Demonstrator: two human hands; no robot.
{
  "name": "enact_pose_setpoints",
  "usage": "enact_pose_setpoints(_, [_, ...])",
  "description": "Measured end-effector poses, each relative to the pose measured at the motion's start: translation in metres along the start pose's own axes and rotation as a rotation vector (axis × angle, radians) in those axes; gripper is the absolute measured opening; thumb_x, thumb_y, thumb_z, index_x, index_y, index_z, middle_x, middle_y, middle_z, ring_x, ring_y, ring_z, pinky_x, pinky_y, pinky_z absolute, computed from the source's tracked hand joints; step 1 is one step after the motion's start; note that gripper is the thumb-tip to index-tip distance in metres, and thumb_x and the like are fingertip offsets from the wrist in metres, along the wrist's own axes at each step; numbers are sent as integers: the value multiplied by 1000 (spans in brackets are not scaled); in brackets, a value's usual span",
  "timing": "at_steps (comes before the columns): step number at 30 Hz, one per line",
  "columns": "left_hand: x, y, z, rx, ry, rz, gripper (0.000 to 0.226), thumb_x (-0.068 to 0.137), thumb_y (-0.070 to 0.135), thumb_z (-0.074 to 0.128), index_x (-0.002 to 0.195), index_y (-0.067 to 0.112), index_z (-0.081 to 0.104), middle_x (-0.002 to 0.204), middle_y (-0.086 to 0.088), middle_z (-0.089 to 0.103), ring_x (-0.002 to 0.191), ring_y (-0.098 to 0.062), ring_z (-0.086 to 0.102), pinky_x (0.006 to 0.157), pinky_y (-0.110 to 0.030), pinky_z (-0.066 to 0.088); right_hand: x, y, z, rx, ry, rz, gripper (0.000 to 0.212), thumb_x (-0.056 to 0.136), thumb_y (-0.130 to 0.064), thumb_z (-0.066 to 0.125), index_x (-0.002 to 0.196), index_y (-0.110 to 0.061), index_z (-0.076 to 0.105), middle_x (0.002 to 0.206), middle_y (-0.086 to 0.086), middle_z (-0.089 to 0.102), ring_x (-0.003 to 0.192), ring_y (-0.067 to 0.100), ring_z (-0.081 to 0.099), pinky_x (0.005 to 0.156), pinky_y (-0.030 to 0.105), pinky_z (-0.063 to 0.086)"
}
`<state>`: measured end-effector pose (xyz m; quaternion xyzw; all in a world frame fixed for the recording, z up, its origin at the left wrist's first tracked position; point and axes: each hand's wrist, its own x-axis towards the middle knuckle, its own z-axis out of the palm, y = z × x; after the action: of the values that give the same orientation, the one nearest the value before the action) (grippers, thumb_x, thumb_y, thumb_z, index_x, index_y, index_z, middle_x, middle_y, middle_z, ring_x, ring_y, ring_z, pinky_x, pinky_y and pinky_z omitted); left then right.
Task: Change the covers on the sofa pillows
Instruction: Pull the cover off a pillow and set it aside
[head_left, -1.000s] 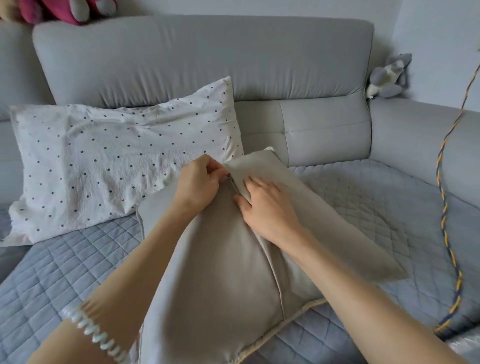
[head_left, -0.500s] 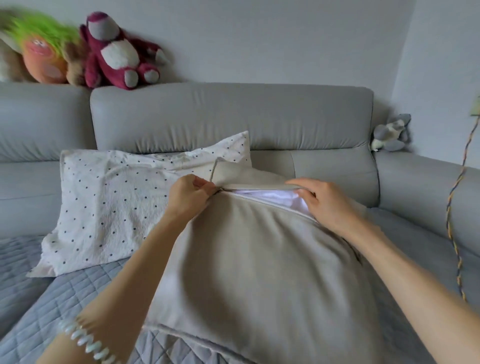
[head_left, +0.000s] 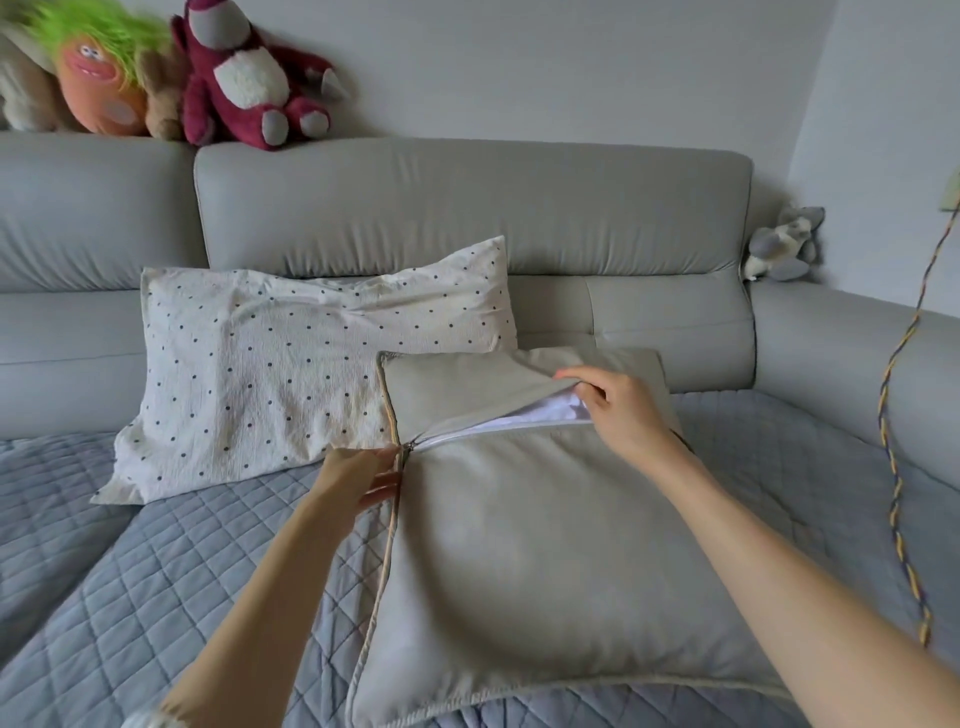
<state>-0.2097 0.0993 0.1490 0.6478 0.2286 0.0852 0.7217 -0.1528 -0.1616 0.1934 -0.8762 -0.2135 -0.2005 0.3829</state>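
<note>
A beige pillow (head_left: 545, 545) lies flat on the quilted grey sofa seat (head_left: 130, 571). Its zipper runs across the upper part and stands open, showing the white inner cushion (head_left: 540, 418). My left hand (head_left: 358, 480) pinches the pillow's left edge beside the zipper pull (head_left: 407, 448). My right hand (head_left: 618, 410) grips the upper flap of the beige cover at the right end of the opening and lifts it a little. A white pillow with dark dots (head_left: 291, 364) leans against the backrest to the left, just behind the beige one.
The grey sofa backrest (head_left: 467, 208) runs across the view, with an armrest (head_left: 852, 358) at the right. Plush toys (head_left: 244, 78) sit on top of the backrest at the left; a small grey plush (head_left: 782, 244) sits in the right corner. A braided cord (head_left: 896, 467) hangs at the right.
The beige pillow has dropped from tilted up to flat on the seat. My left hand slid down to the pillow's left edge, and my right hand moved right, lifting the flap so the zipper gapes wider.
</note>
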Motion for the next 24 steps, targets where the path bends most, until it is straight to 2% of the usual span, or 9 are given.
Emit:
enact_pose_setpoints(2, [1, -11, 1, -72, -3, -27, 8, 91, 5, 56, 83, 4, 58, 79, -12, 60, 74, -22, 58, 75, -32, 51, -7, 9, 9, 37, -8, 5, 35, 92, 6, 41, 108, -10, 68, 88, 4, 64, 84, 20, 60, 64, 9, 37])
enact_pose_setpoints(4, [2, -23, 2, -104, 3, -21, 12, 91, 5, 56, 80, 1, 59, 78, -13, 60, 70, -20, 58, 59, -23, 53, -12, 21, 21, -4, 22, -20, 33, 91, 9, 44, 106, -5, 69, 108, 10, 66, 107, 24, 59, 84, 8, 33])
enact_pose_setpoints(7, [5, -36, 0, -108, 25, -12, 20, 91, 6, 56, 72, 1, 57, 72, -12, 59, 67, -18, 57, 46, -15, 50, -15, 25, 33, -147, 32, -44, 30, 90, 0, 51, 114, -9, 66, 128, 9, 58, 120, 26, 52, 100, 26, 36])
enact_pose_setpoints(9, [6, -35, -2, -79, 14, -28, 21, 91, 4, 56, 72, -2, 60, 68, -12, 60, 61, -18, 58, 46, -16, 50, -16, 9, 38, -244, 104, -146, 27, 89, -13, 55, 114, -13, 66, 121, 6, 61, 109, 27, 59, 93, 38, 46])
enact_pose_setpoints(11, [7, -32, -2, -48, 1, -37, 22, 90, 2, 56, 69, -4, 61, 61, -11, 61, 49, -16, 60, 45, -18, 51, -19, -18, 46, -364, 52, -311, 32, 87, -31, 49, 107, -16, 69, 105, 1, 66, 95, 24, 63, 82, 35, 49])
enact_pose_setpoints(14, [5, -26, 0, 61, -68, -24, 22, 92, 4, 52, 75, -6, 60, 69, -14, 61, 58, -21, 60, 52, -23, 53, -17, -44, 73, -505, -220, -320, 40, 94, -42, 43, 119, -16, 60, 117, 4, 57, 112, 24, 48, 94, 35, 37])
enact_pose_setpoints(18, [2, -20, 0, 298, -111, 25, 25, 96, 5, 37, 74, 2, 49, 65, -12, 51, 59, -21, 52, 53, -26, 52, -13, -54, 100, -587, -230, -273, 44, 91, -48, 47, 116, -13, 58, 119, 6, 52, 117, 26, 40, 95, 40, 30])
enact_pose_setpoints(22, [2, -29, -2, 410, -51, 101, 26, 97, 8, 35, 73, 4, 43, 62, -10, 46, 54, -19, 48, 44, -26, 50, -26, -48, 107, -462, -128, -330, 18, 76, -34, 67, 79, -17, 63, 84, 1, 62, 86, 24, 59, 78, 31, 36])
enact_pose_setpoints(24, [-2, -37, -3, 395, -45, 161, 23, 97, 8, 37, 76, 3, 46, 62, -9, 47, 53, -18, 48, 45, -26, 50, -35, -40, 103, -373, -49, -354, 13, 68, -33, 63, 66, -23, 56, 69, -8, 57, 70, 16, 56, 67, 26, 26])
